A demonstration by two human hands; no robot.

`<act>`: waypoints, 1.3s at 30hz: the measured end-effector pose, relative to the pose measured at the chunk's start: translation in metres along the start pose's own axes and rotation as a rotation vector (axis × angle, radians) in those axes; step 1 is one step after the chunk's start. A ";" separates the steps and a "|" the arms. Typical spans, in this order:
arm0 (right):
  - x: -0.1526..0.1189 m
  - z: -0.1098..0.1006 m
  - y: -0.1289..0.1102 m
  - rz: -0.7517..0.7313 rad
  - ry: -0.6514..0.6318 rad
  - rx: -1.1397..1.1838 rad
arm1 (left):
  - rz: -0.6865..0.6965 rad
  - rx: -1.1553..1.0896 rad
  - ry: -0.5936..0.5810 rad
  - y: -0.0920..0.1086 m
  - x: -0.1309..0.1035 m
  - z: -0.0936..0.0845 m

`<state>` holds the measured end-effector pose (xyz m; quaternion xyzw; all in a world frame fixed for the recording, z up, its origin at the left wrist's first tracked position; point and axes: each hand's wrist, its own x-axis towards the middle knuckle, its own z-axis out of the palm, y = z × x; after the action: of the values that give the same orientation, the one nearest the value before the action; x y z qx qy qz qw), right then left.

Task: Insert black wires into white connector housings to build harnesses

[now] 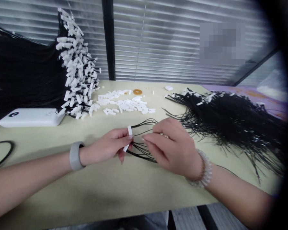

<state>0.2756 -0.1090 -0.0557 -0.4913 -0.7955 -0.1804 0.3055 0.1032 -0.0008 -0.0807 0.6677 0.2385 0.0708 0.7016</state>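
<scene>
My left hand (110, 145) pinches a narrow white plastic connector (130, 130) between thumb and fingers, holding it just above the table. Several thin black wires (141, 149) run from the connector to the right, fanning out and then passing behind my right hand (174, 145). The right hand is closed in a pinch among these wires, its fingertips a short way from the connector. What exactly lies between those fingertips is partly hidden by the hand.
Loose white connectors (132, 105) lie scattered behind my hands. A big bundle of black wires with white ends (74, 60) stands at left, above a white power bank (33, 117). At right lies a black wire pile (235, 121). Behind are window blinds (158, 41).
</scene>
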 end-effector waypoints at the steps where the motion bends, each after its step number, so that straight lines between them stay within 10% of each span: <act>1: -0.001 -0.001 -0.002 -0.001 -0.070 0.030 | 0.013 0.001 0.029 0.000 0.000 0.001; 8: -0.007 0.012 -0.003 0.092 -0.490 0.061 | 0.047 -0.020 0.085 0.000 -0.001 0.003; 39: -0.006 0.015 0.002 0.201 -0.544 0.199 | 0.103 0.064 0.173 0.003 -0.003 0.006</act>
<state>0.2746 -0.1033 -0.0703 -0.5654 -0.8093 0.0679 0.1442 0.1036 -0.0070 -0.0776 0.6925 0.2657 0.1568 0.6522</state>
